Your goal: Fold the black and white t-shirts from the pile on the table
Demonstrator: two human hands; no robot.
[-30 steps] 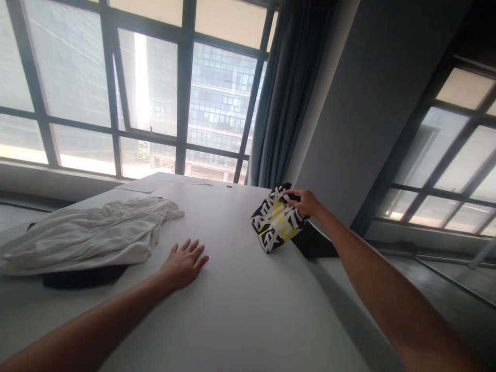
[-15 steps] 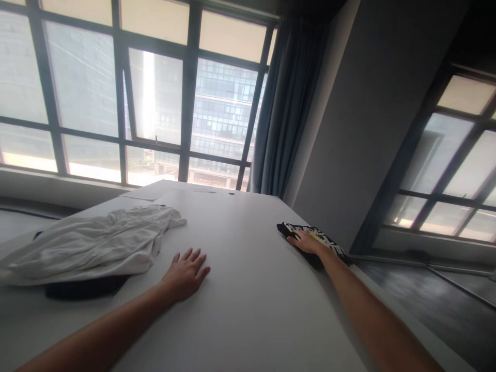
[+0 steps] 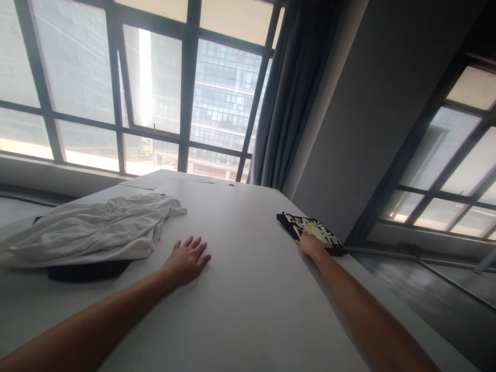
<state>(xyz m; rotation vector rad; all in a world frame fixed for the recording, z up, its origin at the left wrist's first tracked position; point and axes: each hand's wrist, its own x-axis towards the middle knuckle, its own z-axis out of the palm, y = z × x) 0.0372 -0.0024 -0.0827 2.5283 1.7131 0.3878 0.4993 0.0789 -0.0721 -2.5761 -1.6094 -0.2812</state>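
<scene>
Black cloth (image 3: 314, 230) printed in white and yellow lies folded flat at the right edge of the bench (image 3: 248, 289), toward the far end, just in front of the grey wall. The right hand (image 3: 309, 244) rests on the near end of this cloth, palm down. Its fingers (image 3: 298, 233) lie flat and close together on the fabric, pressing rather than gripping; from this low angle it is hard to tell whether any fingertip curls under the fold.

The left hand (image 3: 186, 261) lies well apart from the cloth, near the middle of the bench. It is palm down on the bare white top, with fingers (image 3: 196, 245) spread and straight, holding nothing. Both forearms run in from the near edge.

Left of that hand, just beside it, a white shirt (image 3: 89, 230) lies crumpled and spread out. It covers most of a dark garment (image 3: 87, 270), of which only a strip shows along the near side and a small bit at the far left.

At the far end of the bench lie a few flat sheets of paper (image 3: 149, 183). Behind it stands a large window (image 3: 127, 88) with dark frames, and a blue-grey curtain (image 3: 292, 93) hangs at the window's right side, next to the wall.
</scene>
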